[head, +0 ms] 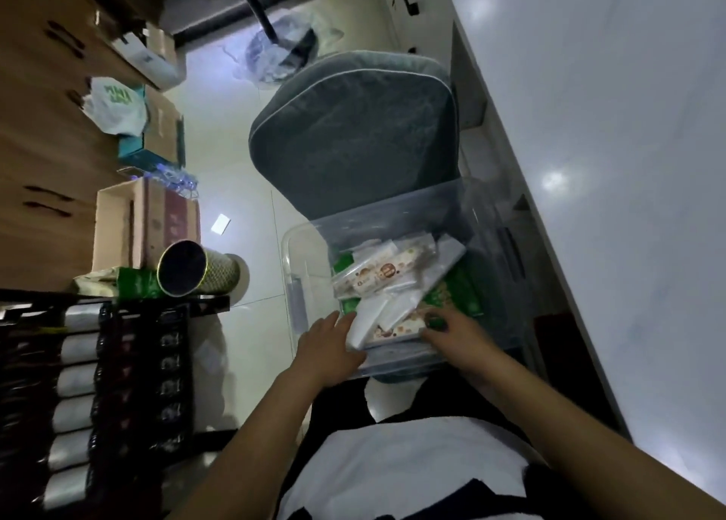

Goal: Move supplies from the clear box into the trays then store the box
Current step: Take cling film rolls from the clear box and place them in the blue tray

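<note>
At the far left of the frame, black trays (118, 382) are sitting in a stack, already holding rows of pale and dark packets, probably waiting there within reach so supplies can be passed across in one short motion. Just above them a cylindrical tin (196, 270) is lying on its side, its open mouth facing the camera, with a cardboard box (129, 225) standing behind it against the wooden cabinet (43, 126) that is filling the upper left.

Moving toward the centre, the left hand (328, 342) is reaching into the clear box (298, 280), its fingers lying nearly straight and pressing against the edge of a white packet (373, 315), seemingly steadying or levering up the pile. The clear box is resting on the seat of a grey cushioned chair (353, 134), a little below mid-frame, likely raised there to spare bending to the floor. It is still holding a heap of packets, so the unloading looks far from finished.

Right of centre, the right hand (457, 333) is curling its fingers around the near end of the patterned packets (387, 274), apparently gathering a bundle. Along the right edge, a pale bench (609, 166) is running diagonally.
</note>
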